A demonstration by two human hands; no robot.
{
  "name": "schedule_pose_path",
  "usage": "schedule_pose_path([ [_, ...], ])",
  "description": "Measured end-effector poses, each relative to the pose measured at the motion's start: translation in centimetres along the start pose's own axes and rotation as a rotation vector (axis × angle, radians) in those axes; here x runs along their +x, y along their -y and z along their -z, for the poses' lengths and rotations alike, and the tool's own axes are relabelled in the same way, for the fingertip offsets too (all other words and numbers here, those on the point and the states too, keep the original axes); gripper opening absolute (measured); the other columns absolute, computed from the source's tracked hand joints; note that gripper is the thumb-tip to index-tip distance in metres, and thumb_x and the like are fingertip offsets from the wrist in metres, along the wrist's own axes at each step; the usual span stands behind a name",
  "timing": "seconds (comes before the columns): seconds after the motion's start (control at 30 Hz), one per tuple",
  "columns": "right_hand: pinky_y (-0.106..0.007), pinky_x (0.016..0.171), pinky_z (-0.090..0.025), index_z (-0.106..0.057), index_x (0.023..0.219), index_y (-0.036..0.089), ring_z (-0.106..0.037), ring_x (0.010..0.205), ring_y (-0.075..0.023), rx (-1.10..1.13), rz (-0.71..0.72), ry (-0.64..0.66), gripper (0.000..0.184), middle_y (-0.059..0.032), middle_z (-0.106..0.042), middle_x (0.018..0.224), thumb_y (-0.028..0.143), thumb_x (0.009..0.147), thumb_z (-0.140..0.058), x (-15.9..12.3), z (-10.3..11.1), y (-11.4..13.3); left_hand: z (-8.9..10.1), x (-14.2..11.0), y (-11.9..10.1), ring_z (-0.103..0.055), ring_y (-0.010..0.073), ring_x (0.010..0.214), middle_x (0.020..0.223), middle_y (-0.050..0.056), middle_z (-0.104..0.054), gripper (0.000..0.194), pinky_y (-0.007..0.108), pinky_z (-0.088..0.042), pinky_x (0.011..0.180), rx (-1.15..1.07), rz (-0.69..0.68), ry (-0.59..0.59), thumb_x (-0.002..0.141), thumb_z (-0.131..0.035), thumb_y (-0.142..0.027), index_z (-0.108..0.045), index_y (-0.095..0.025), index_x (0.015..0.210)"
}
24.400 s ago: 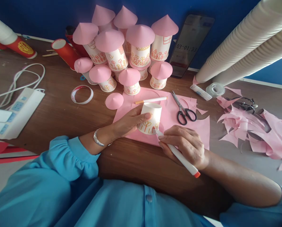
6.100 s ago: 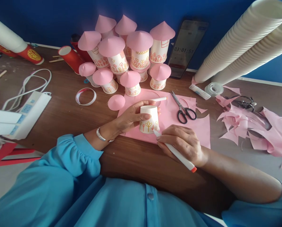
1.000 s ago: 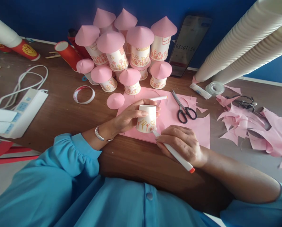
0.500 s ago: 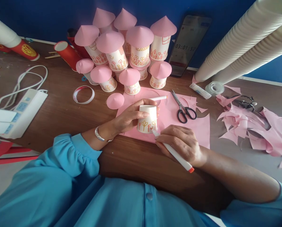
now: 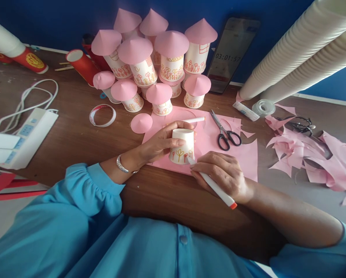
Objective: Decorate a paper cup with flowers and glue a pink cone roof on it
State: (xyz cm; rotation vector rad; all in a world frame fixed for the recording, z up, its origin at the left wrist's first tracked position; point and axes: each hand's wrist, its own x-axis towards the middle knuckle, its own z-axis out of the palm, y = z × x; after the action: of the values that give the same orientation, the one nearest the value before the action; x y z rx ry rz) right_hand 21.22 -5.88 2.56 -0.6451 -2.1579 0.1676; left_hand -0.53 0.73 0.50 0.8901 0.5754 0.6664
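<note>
My left hand grips an upside-down white paper cup with red and yellow flowers drawn along its rim; the cup stands on a pink paper sheet. My right hand holds a white marker with an orange end, its tip touching the cup's lower right side. A loose pink paper cone lies left of the cup. A second pen lies just behind the cup.
Several decorated cups with pink cone roofs are clustered at the back. Scissors, a phone showing a timer, tape rolls, stacked paper cups, pink scraps, a power strip, red tubes.
The cup has been turned a little in my left hand, and the marker tip stays at its lower edge. The flower row has grown since the oldest frame.
</note>
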Motion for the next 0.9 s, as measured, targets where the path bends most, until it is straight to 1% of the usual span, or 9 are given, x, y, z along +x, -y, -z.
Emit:
schedule_pose_path([
  [0.13, -0.028, 0.056, -0.057, -0.061, 0.101, 0.014, -0.064, 0.065, -0.0146, -0.005, -0.009, 0.010, 0.019, -0.0032, -0.066, 0.077, 0.005, 0.087, -0.070, -0.04, -0.05, -0.01, -0.05, 0.04, -0.04, -0.064, 0.0235, 0.105, 0.119, 0.008, -0.064, 0.048, 0.034, -0.054, 0.082, -0.001, -0.003, 0.008, 0.081, -0.080, -0.030, -0.062, -0.024, 0.125],
  [0.27, -0.028, 0.058, -0.057, -0.061, 0.102, 0.015, -0.065, 0.066, -0.0150, -0.001, -0.015, -0.001, 0.020, -0.0025, -0.066, 0.078, 0.005, 0.087, -0.069, 0.02, -0.06, -0.01, -0.01, 0.07, -0.07, -0.064, 0.0242, 0.106, 0.119, 0.009, -0.064, 0.047, 0.034, -0.054, 0.082, -0.004, -0.024, 0.033, 0.082, -0.079, -0.030, -0.062, -0.023, 0.125],
  [0.53, -0.028, 0.057, -0.057, -0.061, 0.103, 0.016, -0.065, 0.066, -0.0151, -0.005, -0.016, -0.003, 0.020, -0.0015, -0.066, 0.078, 0.006, 0.088, -0.069, 0.02, -0.10, -0.03, -0.03, 0.01, -0.05, -0.063, 0.0241, 0.106, 0.119, 0.009, -0.063, 0.048, 0.034, -0.054, 0.083, 0.001, -0.014, 0.019, 0.081, -0.080, -0.031, -0.062, -0.024, 0.125],
  [0.7, -0.028, 0.058, -0.057, -0.061, 0.100, 0.014, -0.065, 0.066, -0.0152, 0.001, 0.002, 0.021, 0.020, -0.0035, -0.066, 0.078, 0.004, 0.086, -0.072, 0.04, -0.01, -0.04, -0.07, 0.03, -0.12, -0.063, 0.0247, 0.105, 0.118, 0.009, -0.063, 0.051, 0.035, -0.054, 0.082, 0.013, 0.002, 0.004, 0.079, -0.082, -0.032, -0.062, -0.024, 0.125],
  [0.9, -0.026, 0.059, -0.059, -0.061, 0.099, 0.018, -0.066, 0.066, -0.0134, -0.003, 0.000, 0.038, 0.015, -0.0007, -0.067, 0.077, 0.007, 0.090, -0.068, 0.33, 0.21, 0.08, -0.18, -0.04, -0.18, -0.062, 0.0217, 0.100, 0.117, 0.008, -0.063, 0.050, 0.032, -0.053, 0.079, 0.026, -0.004, -0.001, 0.080, -0.081, -0.031, -0.062, -0.024, 0.126],
])
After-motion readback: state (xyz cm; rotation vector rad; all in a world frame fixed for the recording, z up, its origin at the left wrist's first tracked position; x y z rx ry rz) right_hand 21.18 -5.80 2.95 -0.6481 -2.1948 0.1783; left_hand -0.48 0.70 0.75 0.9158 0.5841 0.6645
